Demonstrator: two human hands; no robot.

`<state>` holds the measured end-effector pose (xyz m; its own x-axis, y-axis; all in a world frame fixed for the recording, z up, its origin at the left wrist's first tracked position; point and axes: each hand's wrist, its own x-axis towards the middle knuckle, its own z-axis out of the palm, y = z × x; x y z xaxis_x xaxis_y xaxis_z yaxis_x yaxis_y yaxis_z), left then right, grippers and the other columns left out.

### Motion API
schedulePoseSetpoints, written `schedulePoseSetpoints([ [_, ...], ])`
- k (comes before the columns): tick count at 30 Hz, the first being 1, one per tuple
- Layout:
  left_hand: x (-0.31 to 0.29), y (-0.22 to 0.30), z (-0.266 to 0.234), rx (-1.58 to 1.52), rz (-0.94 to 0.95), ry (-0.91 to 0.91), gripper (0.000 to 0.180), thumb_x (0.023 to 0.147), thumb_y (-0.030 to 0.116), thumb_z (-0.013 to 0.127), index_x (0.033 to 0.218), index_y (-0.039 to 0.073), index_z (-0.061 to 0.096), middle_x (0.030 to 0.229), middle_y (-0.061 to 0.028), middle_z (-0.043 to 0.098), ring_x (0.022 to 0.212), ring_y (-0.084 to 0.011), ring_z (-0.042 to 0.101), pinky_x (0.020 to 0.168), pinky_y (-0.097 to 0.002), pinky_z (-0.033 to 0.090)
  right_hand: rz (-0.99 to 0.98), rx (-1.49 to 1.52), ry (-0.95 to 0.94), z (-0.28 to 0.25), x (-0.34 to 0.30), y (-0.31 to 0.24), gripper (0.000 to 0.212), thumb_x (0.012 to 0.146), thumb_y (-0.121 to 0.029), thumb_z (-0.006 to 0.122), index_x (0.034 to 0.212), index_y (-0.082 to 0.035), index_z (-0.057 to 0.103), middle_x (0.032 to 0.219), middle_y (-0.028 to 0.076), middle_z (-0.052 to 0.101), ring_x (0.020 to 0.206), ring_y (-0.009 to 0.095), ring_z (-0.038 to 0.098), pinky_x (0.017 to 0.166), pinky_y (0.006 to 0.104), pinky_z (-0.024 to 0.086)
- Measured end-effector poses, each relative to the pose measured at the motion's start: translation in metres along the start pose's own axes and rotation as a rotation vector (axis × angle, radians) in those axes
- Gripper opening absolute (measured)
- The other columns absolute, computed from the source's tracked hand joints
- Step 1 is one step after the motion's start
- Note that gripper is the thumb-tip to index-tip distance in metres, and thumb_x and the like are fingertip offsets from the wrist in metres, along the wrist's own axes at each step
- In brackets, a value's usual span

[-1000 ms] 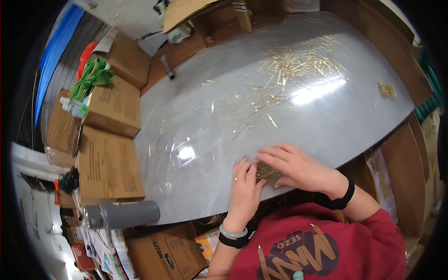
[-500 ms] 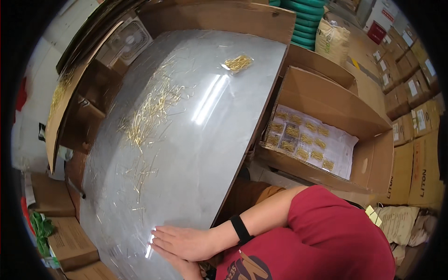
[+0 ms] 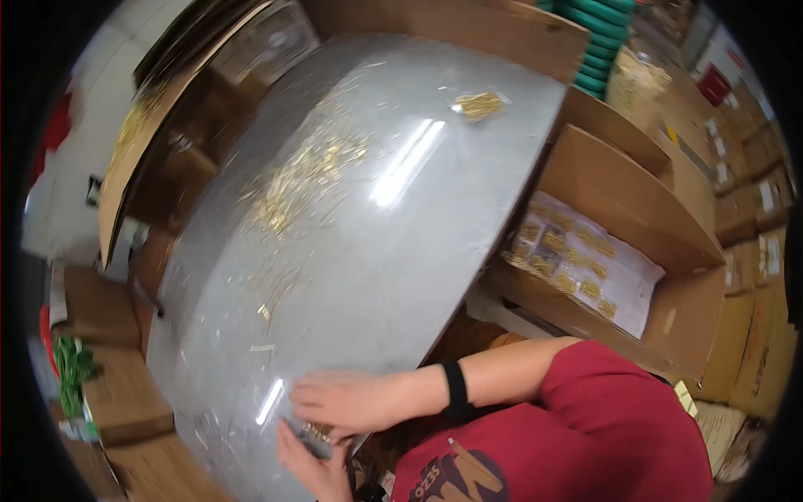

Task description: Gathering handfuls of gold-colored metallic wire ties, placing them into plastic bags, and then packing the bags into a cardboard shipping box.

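Observation:
At the near edge of the table, both hands are close around a small packet of gold-coloured wire pieces (image 3: 319, 432), partly hidden by them. My right hand (image 3: 347, 406) lies over its far side, fingers stretched out and blurred. Just below, my left hand (image 3: 314, 464) has thumb and fingers apart at the near side of the packet. I cannot tell how firmly either hand touches it. Farther up the table spreads a loose heap of gold wire hooks (image 3: 301, 180). A filled clear packet of the same pieces (image 3: 480, 105) lies alone at the far right of the table.
Right of the grey table (image 3: 418, 276), an open cardboard box (image 3: 690, 322) holds several filled packets on a white sheet. Cardboard walls edge the table's far and left sides. More cartons (image 3: 125, 393) stand at the lower left; a white fan (image 3: 272, 42) sits at the far left.
My hands, overlapping flat on the table before, have come apart, and the packet now shows between them. The right hand has lifted a little upward. The whole view has shifted.

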<state>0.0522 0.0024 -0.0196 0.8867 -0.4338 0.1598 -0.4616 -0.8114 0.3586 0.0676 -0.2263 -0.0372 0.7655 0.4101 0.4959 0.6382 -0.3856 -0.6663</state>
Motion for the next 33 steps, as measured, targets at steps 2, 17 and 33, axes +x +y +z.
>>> schedulePoseSetpoints([
  [2,0.001,0.022,-0.012,0.001,-0.119,-0.044,0.086,0.075,0.026,0.088,0.144,-0.004,0.047,0.144,-0.0259,0.046,0.131,-0.0428,0.046,0.111,-0.0477,0.037,-0.156,-0.175,0.198,-0.002,-0.002,0.005,0.047,0.081,-0.020,0.071,0.119,0.001,0.054,0.120,0.017,0.056,0.121,0.034,0.051,0.104,0.0433,0.043],
  [17,0.013,0.037,-0.019,-0.091,-0.102,0.106,0.064,0.072,0.012,0.087,0.130,0.000,0.061,0.127,-0.0169,0.056,0.109,-0.0343,0.055,0.095,-0.0417,0.047,0.049,-0.001,-0.174,-0.029,0.009,-0.014,0.071,0.075,-0.023,0.084,0.135,-0.002,0.051,0.138,0.020,0.052,0.131,0.039,0.050,0.107,0.0455,0.044],
  [33,0.021,0.042,0.003,-0.495,-0.222,0.008,0.059,0.077,0.001,0.079,0.131,-0.001,0.057,0.120,-0.0172,0.058,0.115,-0.0373,0.053,0.100,-0.0443,0.045,0.004,-0.168,-0.161,-0.032,0.006,-0.014,0.059,0.071,-0.028,0.085,0.117,-0.002,0.058,0.116,0.014,0.057,0.111,0.035,0.056,0.096,0.0435,0.048],
])
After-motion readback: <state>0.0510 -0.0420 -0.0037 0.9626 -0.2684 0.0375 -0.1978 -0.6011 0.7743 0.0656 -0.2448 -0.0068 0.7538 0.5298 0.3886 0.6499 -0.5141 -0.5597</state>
